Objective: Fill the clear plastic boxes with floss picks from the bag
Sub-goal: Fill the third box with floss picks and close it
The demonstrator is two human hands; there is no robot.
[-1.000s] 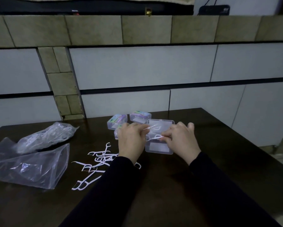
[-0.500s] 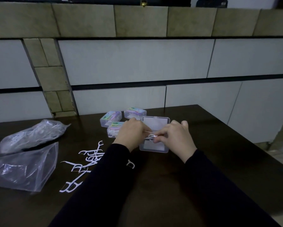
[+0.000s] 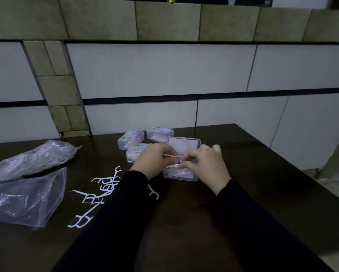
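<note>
Open box: a clear plastic box (image 3: 181, 174) lies on the dark table (image 3: 263, 203), its hinged lid (image 3: 184, 144) tipped back; white picks lie inside.
Floss picks in hand: both hands meet over the box. The left hand (image 3: 152, 160) has its fingers curled round a thin pick (image 3: 171, 155); the right hand (image 3: 206, 167) pinches a white floss pick (image 3: 177, 165) at the fingertips, just above the box.
Loose floss picks: a scatter of white Y-headed picks (image 3: 98, 195) lies on the table left of the sleeves, one more (image 3: 153, 192) beside the left sleeve.
Filled boxes: three closed clear boxes (image 3: 131, 139), (image 3: 160, 133), (image 3: 136, 154) sit just behind the left hand, each with a pastel label; the print is too small to read.
Bags: a crumpled clear bag (image 3: 37, 160) holding picks lies far left, with a flatter clear bag (image 3: 25, 197) in front of it.
Sleeves: both arms wear dark long sleeves (image 3: 253, 232).
Backdrop: pale and olive wall tiles (image 3: 160, 69) rise behind the table.
</note>
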